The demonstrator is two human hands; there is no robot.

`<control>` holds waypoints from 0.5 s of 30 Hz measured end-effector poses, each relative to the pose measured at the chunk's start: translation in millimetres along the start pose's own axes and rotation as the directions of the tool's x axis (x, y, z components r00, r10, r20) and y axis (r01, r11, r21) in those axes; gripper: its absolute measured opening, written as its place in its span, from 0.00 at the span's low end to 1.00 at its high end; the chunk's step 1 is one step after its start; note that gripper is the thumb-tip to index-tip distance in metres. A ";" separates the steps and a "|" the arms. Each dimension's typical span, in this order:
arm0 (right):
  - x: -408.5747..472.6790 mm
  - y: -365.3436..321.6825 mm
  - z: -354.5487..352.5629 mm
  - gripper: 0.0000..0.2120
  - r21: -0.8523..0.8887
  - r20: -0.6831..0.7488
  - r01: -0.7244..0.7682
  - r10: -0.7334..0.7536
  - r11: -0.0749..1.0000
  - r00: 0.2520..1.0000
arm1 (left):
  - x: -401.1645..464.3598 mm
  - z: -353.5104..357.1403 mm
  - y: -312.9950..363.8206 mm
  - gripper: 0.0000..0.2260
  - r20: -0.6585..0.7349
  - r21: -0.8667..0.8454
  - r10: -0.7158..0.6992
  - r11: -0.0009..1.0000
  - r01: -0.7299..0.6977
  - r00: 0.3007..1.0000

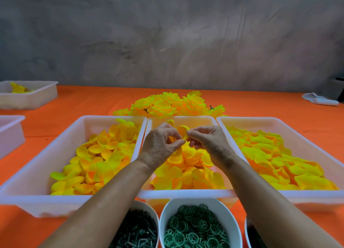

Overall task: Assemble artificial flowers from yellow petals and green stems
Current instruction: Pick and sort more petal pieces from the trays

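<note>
My left hand (161, 141) and my right hand (208, 140) meet above the middle white tray (186, 193). Both pinch the same yellow petal piece (182, 131), held up between the fingertips. Below them the middle tray is heaped with rounded yellow petals (178, 173). A left tray (37, 197) holds smaller yellow petals, and a right tray (316, 194) holds flatter, pointed yellow-green petals. A white bowl (163, 212) of green ring parts and a bowl of dark green stems (137, 231) stand near the front edge. No stem is visible in either hand.
Finished yellow flowers (167, 104) lie in a pile behind the trays on the orange tablecloth (83, 101). Another white tray (29, 97) with a yellow piece sits far left, a second one (11, 130) below it. A third bowl (248, 234) peeks out under my right forearm. White cloth (319, 99) lies far right.
</note>
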State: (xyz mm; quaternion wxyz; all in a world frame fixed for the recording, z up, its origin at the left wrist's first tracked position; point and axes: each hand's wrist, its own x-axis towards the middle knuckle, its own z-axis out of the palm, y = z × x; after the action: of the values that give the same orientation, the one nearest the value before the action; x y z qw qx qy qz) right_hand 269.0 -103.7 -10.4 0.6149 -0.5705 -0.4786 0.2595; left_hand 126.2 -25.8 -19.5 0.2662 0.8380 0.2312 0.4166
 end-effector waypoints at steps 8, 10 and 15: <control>-0.9 -3.8 -1.2 0.08 0.018 0.035 -0.040 0.040 0.999 0.999 | 0.6 -2.3 2.7 0.10 0.045 -0.051 -0.073 0.996 0.075 0.996; -1.1 -4.0 -0.5 0.09 0.019 0.055 -0.047 0.046 0.999 0.997 | 0.1 -2.1 3.1 0.10 0.072 -0.066 -0.082 0.994 0.086 0.994; 0.5 -3.3 1.8 0.09 0.040 0.159 -0.055 0.048 0.998 0.986 | -0.5 -2.9 3.1 0.05 0.134 -0.195 -0.085 0.974 0.111 0.987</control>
State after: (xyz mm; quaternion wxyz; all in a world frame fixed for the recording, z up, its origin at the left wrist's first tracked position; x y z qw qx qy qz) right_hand 266.9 -103.1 -7.3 0.5809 -0.5465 -0.5049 0.3301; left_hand 124.1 -27.8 -16.4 0.3841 0.8185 0.2117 0.3711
